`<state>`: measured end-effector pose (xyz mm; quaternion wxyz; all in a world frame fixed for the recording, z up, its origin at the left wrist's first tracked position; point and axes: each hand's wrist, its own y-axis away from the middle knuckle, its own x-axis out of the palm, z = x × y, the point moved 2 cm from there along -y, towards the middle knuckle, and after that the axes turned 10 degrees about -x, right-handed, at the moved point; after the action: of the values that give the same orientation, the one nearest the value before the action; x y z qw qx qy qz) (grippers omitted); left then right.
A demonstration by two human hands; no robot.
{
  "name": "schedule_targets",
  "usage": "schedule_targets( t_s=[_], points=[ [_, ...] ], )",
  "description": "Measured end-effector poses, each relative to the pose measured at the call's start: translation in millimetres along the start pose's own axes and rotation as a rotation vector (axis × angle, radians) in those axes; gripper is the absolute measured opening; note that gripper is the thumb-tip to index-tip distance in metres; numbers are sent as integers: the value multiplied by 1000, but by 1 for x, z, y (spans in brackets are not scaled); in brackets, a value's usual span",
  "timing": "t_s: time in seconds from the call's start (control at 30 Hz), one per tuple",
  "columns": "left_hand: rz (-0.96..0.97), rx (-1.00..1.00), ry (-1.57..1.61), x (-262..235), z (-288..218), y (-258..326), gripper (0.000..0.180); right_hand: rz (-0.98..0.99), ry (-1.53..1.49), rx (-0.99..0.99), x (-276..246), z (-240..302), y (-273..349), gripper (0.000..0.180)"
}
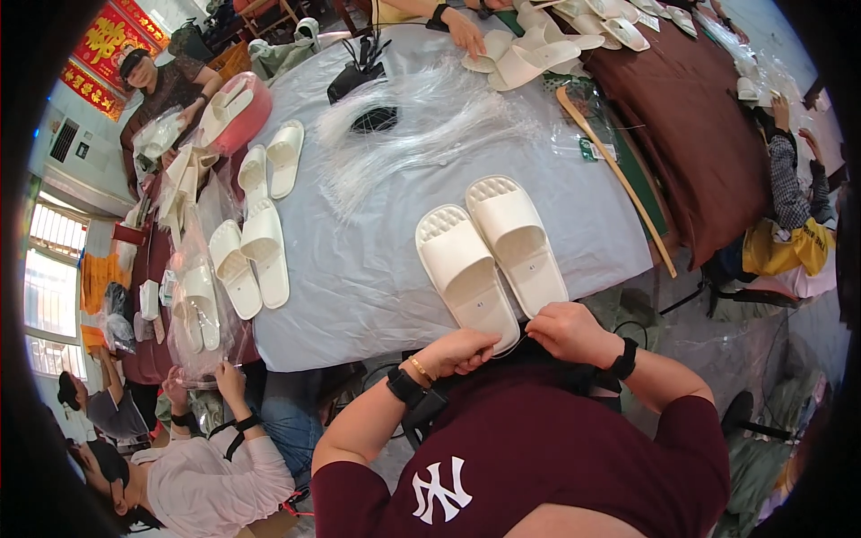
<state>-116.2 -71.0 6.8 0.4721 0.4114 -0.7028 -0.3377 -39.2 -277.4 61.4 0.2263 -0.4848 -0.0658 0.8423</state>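
Observation:
A pair of cream slide slippers lies on the grey-blue cloth before me, toes pointing away: the left slipper [465, 260] and the right slipper [513, 229]. My left hand [459, 351] is closed at the heel of the left slipper, its fingertips pinched; what they hold is too small to make out. My right hand [574, 334] pinches a thin strand by the heel of the right slipper. The strand shows faintly in the gap between my hands. Farther off on the cloth lies a loose bundle of clear plastic strands [421, 125].
More cream slippers [262, 238] lie in pairs to the left, near a pink basin [247, 117]. A wooden stick [619, 175] rests along the right table edge. Co-workers sit at left, far left and right; another person's hand [466, 36] reaches for slippers at the far side.

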Motion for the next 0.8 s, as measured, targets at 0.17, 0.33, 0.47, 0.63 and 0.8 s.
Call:
schedule_targets(
  t_s=[0.17,0.33,0.47,0.63,0.8],
  points=[
    [68,-15,-94,13,0,-11,46,-18,15,21,1,-6,5,8],
    [102,-26,-123,18,-5,-9,43,-16,9,54,-1,-8,11,8],
    [50,0,-79,4,-9,-12,44,-38,64,69,0,-13,8,8],
    [-274,327,264,-23,-28,3,50,-127,163,61,8,-33,-22,8],
    [-308,456,243,-26,-35,23,49,-224,260,74,15,-57,-58,7]
  ],
)
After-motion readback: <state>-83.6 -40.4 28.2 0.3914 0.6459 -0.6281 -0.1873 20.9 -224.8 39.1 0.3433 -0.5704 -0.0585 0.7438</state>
